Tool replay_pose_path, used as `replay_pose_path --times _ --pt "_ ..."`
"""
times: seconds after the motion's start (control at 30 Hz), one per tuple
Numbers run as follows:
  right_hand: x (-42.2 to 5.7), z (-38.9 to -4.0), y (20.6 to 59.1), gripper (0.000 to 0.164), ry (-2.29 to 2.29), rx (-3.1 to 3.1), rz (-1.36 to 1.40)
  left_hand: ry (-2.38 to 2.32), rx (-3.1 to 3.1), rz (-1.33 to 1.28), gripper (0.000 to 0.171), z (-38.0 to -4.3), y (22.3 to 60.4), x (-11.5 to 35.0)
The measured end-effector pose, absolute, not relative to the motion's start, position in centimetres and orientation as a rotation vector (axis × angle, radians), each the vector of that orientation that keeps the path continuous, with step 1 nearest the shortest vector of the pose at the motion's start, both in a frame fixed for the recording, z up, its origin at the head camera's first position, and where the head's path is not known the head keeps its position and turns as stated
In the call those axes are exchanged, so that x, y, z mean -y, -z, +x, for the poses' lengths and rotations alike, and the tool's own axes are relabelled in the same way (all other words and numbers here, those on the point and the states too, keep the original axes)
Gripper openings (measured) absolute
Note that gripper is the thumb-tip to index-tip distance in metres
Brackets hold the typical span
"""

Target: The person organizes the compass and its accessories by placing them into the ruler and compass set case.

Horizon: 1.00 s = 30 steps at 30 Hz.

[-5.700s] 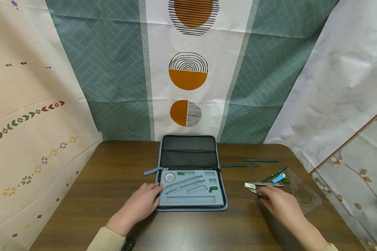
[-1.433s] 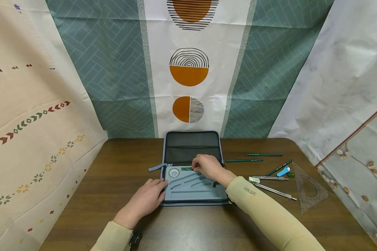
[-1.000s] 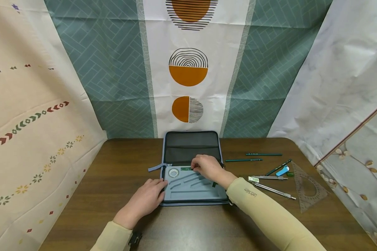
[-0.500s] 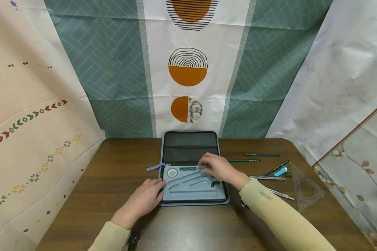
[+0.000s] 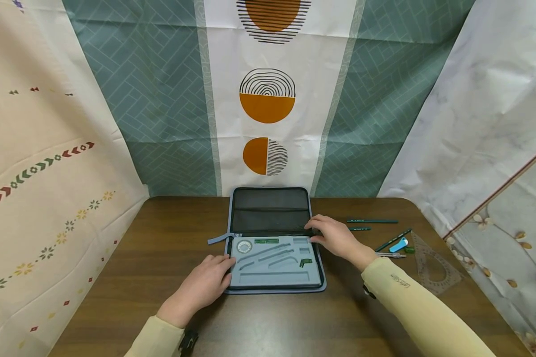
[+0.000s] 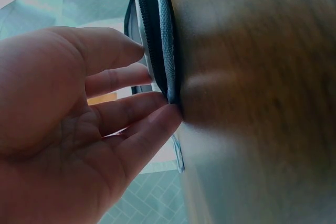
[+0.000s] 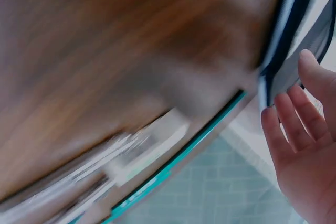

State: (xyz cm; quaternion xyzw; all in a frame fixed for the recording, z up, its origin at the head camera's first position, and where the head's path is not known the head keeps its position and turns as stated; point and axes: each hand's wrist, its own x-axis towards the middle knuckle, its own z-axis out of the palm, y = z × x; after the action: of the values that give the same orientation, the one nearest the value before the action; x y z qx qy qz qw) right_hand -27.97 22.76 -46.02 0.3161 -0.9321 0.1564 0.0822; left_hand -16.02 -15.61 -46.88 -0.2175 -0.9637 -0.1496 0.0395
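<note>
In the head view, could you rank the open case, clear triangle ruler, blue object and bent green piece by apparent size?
1. Open case, easily largest
2. Clear triangle ruler
3. Blue object
4. Bent green piece, smallest

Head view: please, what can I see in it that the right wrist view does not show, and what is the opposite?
Only the head view shows the left hand at the edge of the open case, the pale round piece inside it, the clear set square and the blue piece with a white end.

Only the right wrist view shows the palm side of the right hand and a blurred white block.

Both share the right hand, the case, dark green pencils, silver tools, the tabletop and the teal wall cloth.
</note>
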Motion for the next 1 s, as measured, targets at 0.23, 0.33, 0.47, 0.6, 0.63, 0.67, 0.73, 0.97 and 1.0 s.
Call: replay_pose_path --times 0.23,0.33,0.47,0.6,0.63,0.67,0.73,0.97,1.0 --pt "-25.7 -28.4 46.5 0.035 -0.293 2.743 0.891 0.451 2.943 -0.673 0.036 -16.3 47.1 15.7" --pt "-26.6 -28.5 46.7 0.037 -0.239 2.739 0.859 0.454 2.951 -0.671 0.036 -16.3 47.2 15.7" --pt "-27.4 -28.5 46.9 0.038 -0.179 2.743 0.837 0.456 2.962 -0.663 0.036 -16.3 47.3 15.7" --pt "-28.0 -28.5 46.9 0.038 -0.142 2.741 0.815 0.454 2.953 -0.669 0.035 -16.2 47.3 15.7" --pt "-28.1 -28.5 46.9 0.038 -0.133 2.739 0.807 0.455 2.951 -0.67 0.035 -16.2 47.3 15.7" --pt "-28.3 -28.5 47.0 0.038 -0.122 2.739 0.8 0.455 2.95 -0.671 0.035 -16.2 47.4 15.7" --pt "-28.6 -28.5 47.1 0.037 -0.106 2.743 0.787 0.453 2.95 -0.671 0.035 -16.2 47.4 15.7" --pt "-29.8 -29.1 47.5 0.033 -0.077 2.77 0.767 0.427 2.928 -0.684 0.034 -16.5 47.9 15.9" --pt "-29.9 -29.1 47.6 0.032 -0.073 2.774 0.763 0.436 2.923 -0.689 0.035 -16.6 48.0 16.0"
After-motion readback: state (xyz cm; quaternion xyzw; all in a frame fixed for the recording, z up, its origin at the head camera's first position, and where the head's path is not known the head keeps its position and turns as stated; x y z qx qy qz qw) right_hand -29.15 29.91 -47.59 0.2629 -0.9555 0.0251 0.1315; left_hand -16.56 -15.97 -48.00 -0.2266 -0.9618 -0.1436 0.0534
